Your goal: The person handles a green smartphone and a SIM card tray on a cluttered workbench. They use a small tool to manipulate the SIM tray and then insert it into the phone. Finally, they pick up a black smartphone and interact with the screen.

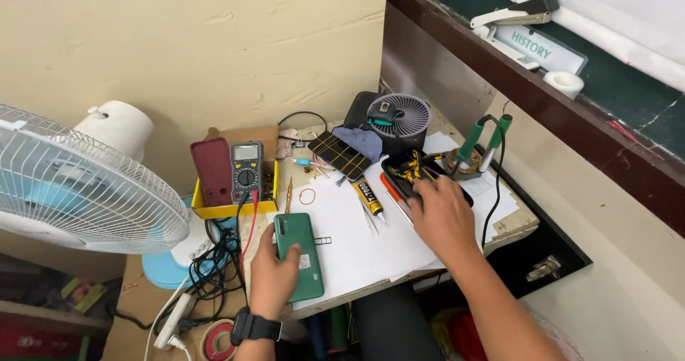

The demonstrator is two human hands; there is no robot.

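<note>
We see the left hand (273,272) lie flat, its grip pinching the green phone (301,254) on the desk (357,254). The right hand (442,215) reaches, fingers spread, into the black tray (399,172).

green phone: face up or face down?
Face down: the phone shows its green back and camera strip, under the left hand.
</note>
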